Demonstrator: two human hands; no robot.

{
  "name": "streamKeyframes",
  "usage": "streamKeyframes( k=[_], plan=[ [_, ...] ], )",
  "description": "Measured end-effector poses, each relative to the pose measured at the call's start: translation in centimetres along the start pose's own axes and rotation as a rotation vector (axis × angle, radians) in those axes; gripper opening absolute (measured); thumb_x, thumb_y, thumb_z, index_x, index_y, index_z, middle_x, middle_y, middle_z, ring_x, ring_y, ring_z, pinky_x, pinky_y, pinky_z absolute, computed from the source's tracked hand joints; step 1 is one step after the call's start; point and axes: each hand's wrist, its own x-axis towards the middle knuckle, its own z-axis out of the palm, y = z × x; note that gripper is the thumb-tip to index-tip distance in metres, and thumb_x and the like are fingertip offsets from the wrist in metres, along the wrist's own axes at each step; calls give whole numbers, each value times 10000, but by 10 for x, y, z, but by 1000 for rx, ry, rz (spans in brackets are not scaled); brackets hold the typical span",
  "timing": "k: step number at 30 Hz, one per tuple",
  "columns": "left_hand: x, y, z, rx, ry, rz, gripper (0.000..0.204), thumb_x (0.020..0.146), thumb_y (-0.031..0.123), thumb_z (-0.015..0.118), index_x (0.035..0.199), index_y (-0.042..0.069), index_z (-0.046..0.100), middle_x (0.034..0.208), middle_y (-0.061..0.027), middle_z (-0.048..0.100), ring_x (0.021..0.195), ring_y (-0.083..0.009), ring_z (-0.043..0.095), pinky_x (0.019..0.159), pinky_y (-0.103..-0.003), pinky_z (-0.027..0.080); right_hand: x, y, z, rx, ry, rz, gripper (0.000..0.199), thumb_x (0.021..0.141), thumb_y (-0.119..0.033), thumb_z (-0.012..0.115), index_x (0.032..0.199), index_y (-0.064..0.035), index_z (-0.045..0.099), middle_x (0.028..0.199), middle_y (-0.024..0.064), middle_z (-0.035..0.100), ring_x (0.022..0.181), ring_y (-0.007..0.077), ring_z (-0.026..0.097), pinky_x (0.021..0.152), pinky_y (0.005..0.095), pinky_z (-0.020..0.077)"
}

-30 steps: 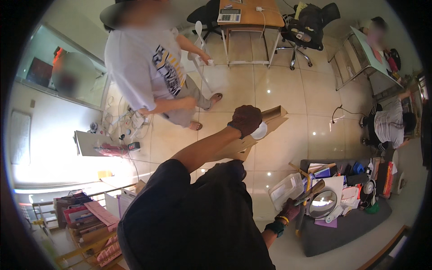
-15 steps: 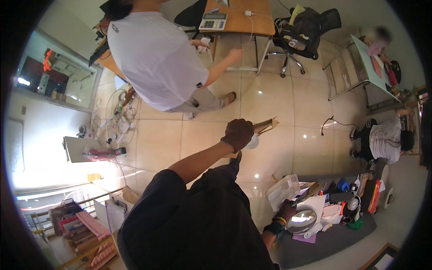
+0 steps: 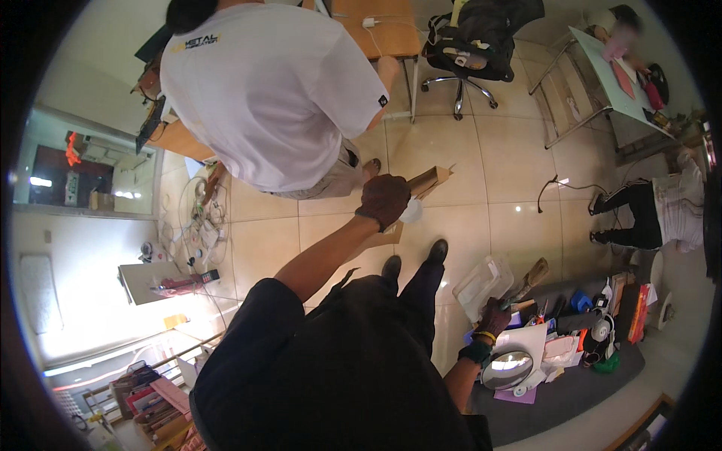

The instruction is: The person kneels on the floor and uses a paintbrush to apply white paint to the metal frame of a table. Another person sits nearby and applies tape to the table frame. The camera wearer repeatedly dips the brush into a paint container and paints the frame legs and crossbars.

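Note:
My left hand (image 3: 383, 203), in a dark knit glove, is closed in a fist out in front of me. It grips a folded brown cardboard piece (image 3: 430, 183), which sticks out to its right. A white rounded object (image 3: 412, 210) shows just below the fist; I cannot make out what it is or how it is held. My right hand (image 3: 492, 317), also gloved, with a yellow band at the wrist, is closed on the handle of a flat brush (image 3: 532, 278), bristles tilted up and away. It is beside the cluttered grey bench (image 3: 560, 413).
A clear plastic bin (image 3: 485, 282) stands by the bench. The bench bears a round mirror (image 3: 508, 370), headphones (image 3: 602, 327) and papers. A person in a white shirt (image 3: 263, 90) stands close ahead on the left. Tangled cables (image 3: 207, 218) lie on the tiled floor. An office chair (image 3: 470, 45) stands beyond.
My right hand has risen with the brush, whose bristles now point more upward. My left hand has shifted slightly left and away. The person in white appears nearer; my shoes now show.

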Motion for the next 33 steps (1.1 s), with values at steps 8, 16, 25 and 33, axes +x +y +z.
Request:
streamKeyframes(
  k=[8,16,25,33],
  plan=[
    [38,35,0,50,-194,-158,175,730,195,571,721,40,651,705,-161,640,684,-327,641,605,-429,510,91,18,15,-213,0,18,195,687,-203,620,682,-41,510,600,36,506,547,144,455,534,326,398],
    [69,64,5,-20,-174,-238,187,763,180,547,807,33,653,770,-169,654,710,-308,654,632,-410,520,154,-55,11,-280,-207,63,207,687,-223,622,723,-32,550,621,54,557,572,148,496,564,326,427],
    [97,83,12,-26,-111,-280,188,771,191,542,806,42,651,780,-141,648,725,-300,646,651,-409,514,217,-49,25,-262,-226,-17,140,693,-148,599,679,-29,526,566,72,541,519,176,490,523,347,425],
    [113,96,10,-54,-58,-340,177,760,198,555,791,52,651,801,-127,648,774,-292,639,692,-400,509,233,-63,24,-187,-300,64,135,687,-130,600,676,-33,507,558,57,506,516,146,442,510,339,406]
  ],
)
